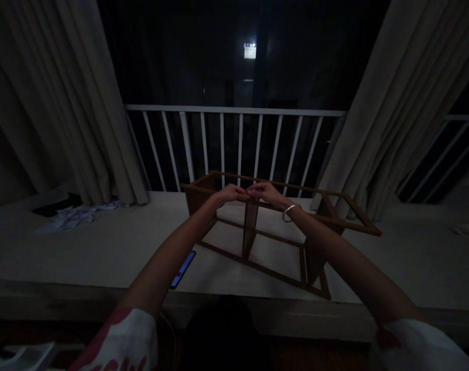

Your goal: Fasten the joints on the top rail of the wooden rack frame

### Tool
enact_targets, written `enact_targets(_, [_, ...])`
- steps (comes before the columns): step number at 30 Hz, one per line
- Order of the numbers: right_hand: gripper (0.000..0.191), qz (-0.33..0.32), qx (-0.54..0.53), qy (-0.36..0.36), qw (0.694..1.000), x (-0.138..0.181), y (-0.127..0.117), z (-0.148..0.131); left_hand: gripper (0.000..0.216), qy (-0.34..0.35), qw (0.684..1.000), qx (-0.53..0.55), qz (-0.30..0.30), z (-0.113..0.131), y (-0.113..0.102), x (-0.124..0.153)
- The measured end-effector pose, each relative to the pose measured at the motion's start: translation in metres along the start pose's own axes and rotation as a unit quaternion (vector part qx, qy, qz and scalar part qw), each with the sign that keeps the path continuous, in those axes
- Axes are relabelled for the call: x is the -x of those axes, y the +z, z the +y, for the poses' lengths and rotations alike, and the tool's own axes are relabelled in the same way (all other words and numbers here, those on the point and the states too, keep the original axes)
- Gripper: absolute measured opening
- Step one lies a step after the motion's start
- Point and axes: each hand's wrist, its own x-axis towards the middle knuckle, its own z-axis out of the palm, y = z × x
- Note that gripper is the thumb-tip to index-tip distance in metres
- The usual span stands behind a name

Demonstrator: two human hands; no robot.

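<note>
A wooden rack frame (257, 232) lies on its side on the wide white ledge (103, 247), its open bars pointing right. Both my arms reach out to its upper middle panel. My left hand (231, 194) and my right hand (265, 192) meet fingertip to fingertip at the top of that panel, fingers pinched together. Whatever small thing they pinch is too dark to make out. A silver bangle sits on my right wrist.
A phone (183, 268) with a lit screen lies on the ledge under my left forearm. Crumpled papers (74, 216) lie at the left by the curtain (64, 103). A white railing (234, 144) runs behind the frame, another curtain (404, 103) hangs right.
</note>
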Motion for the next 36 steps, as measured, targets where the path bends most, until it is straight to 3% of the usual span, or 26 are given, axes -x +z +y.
enact_targets(8, [0.036,0.011,0.015,-0.012,1.0,-0.002,-0.001,0.002,0.033,0.011,0.999,-0.029,-0.044,0.008,-0.008,-0.005])
enact_targets(36, [0.034,0.04,0.08,-0.024,0.996,-0.002,-0.001,0.004,0.034,0.016,0.999,0.014,-0.037,-0.001,-0.005,-0.007])
